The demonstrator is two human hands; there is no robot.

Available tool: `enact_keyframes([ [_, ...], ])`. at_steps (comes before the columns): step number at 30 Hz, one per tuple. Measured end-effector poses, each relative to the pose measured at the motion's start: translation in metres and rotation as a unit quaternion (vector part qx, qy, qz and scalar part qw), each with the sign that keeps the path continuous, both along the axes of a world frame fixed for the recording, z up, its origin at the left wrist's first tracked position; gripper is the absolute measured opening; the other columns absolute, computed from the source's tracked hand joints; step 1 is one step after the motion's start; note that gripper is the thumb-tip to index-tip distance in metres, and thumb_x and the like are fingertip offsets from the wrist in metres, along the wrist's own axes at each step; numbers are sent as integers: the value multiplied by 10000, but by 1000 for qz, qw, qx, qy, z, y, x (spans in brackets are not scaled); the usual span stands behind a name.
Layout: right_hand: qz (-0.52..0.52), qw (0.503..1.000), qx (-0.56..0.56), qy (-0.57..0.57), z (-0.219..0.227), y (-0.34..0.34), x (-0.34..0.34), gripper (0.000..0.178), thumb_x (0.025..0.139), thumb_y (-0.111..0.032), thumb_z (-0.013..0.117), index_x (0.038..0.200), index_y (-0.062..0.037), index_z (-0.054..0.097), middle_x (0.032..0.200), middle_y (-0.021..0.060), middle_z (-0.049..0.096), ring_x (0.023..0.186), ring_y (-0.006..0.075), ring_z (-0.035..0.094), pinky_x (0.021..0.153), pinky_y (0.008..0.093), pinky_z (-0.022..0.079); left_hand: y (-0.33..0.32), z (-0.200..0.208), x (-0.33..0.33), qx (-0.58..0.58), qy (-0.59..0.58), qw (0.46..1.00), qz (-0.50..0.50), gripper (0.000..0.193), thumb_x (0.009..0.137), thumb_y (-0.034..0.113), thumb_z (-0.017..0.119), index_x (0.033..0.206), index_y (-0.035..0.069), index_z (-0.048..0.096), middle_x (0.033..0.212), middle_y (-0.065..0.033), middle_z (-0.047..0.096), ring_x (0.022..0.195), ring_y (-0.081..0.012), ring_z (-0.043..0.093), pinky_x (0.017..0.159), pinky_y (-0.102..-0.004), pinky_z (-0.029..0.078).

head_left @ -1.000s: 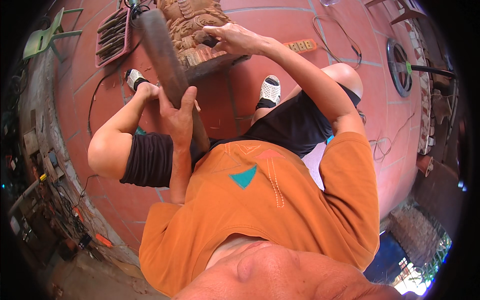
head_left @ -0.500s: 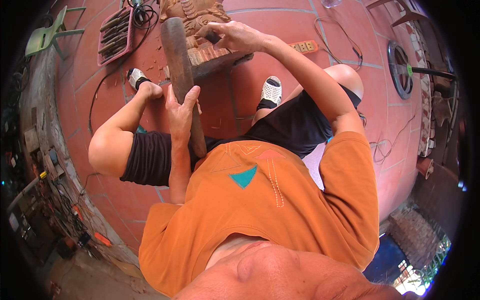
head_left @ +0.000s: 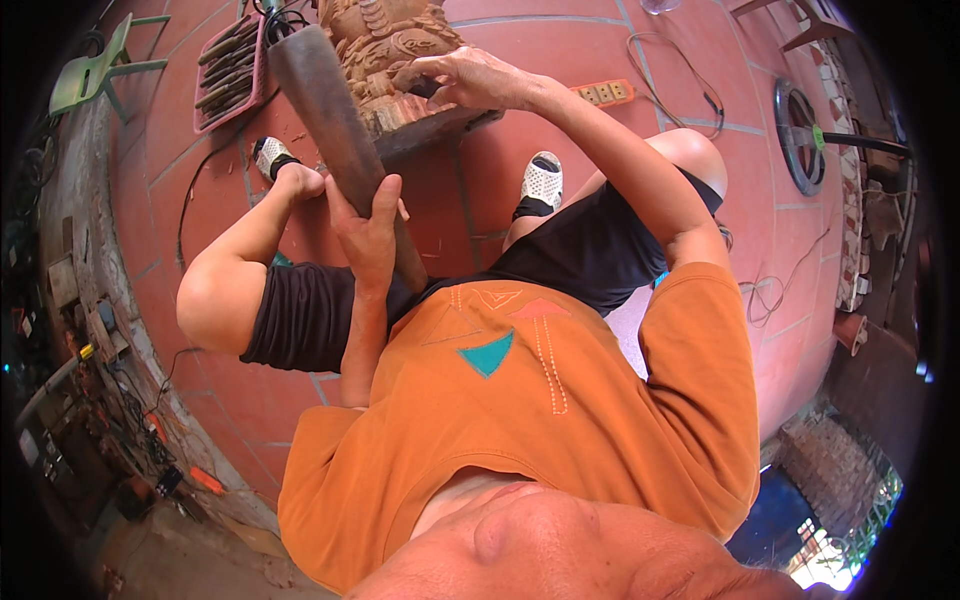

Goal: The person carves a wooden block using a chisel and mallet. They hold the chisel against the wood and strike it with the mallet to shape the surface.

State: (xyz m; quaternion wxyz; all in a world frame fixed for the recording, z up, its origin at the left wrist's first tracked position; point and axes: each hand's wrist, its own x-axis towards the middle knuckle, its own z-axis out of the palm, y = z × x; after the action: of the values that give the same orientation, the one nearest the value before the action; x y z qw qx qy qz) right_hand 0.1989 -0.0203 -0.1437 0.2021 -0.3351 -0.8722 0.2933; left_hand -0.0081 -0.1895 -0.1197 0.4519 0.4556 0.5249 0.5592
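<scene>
- The left hand [head_left: 365, 235] is closed around the narrow handle of a wooden mallet [head_left: 330, 110], thumb lying along it; the thick, worn, smooth-looking head slants up and to the left.
- The right hand [head_left: 478, 80] has its fingers curled onto a dark tool [head_left: 424, 87] at the carving's near side (whether its tip touches the wood, I cannot tell).
- The carving [head_left: 385, 50], reddish-brown wood cut in scrolls and ridges, stands just beyond both hands, its lower edge rough and dark.
- A pink basket [head_left: 203, 126] holds slim, stick-like tools on matte red tiles [head_left: 770, 240].
</scene>
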Motion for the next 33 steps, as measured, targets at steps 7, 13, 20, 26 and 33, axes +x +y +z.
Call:
enact_keyframes([
  [7,15,999,-37,2,-1,1,1,520,814,-157,756,1305,-102,590,1080,219,707,1037,419,669,864,494,523,3,3,-11,-115,53,990,-67,372,936,168,742,1197,-3,540,824,-38,616,594,-84,562,525,-248,470],
  [13,10,999,-35,-31,4,-4,0,528,812,-173,763,1299,-70,587,1088,220,704,1050,422,658,865,488,520,2,1,-6,16,-21,999,29,337,951,172,723,1169,-1,531,793,-32,613,591,-94,573,529,-252,476],
  [20,10,999,-28,-30,-2,-5,-6,524,830,-205,753,1310,-72,591,1088,217,704,1035,431,658,856,508,527,-1,1,-8,-121,71,985,-102,335,944,226,739,1128,14,557,742,-19,611,562,-83,555,508,-253,456],
  [26,76,993,70,-64,-19,-18,-30,449,853,-171,726,1270,-76,589,1051,195,712,985,390,686,809,502,554,3,-5,-17,-105,-63,992,-3,272,948,179,725,1110,41,556,765,-9,573,559,-90,547,504,-238,466],
  [33,-22,996,33,-78,4,4,-16,377,872,-172,719,1209,-79,577,953,222,703,934,428,682,779,523,541,3,-8,-29,-111,-56,992,19,291,949,195,720,1119,42,540,775,-23,572,555,-98,556,504,-242,491],
])
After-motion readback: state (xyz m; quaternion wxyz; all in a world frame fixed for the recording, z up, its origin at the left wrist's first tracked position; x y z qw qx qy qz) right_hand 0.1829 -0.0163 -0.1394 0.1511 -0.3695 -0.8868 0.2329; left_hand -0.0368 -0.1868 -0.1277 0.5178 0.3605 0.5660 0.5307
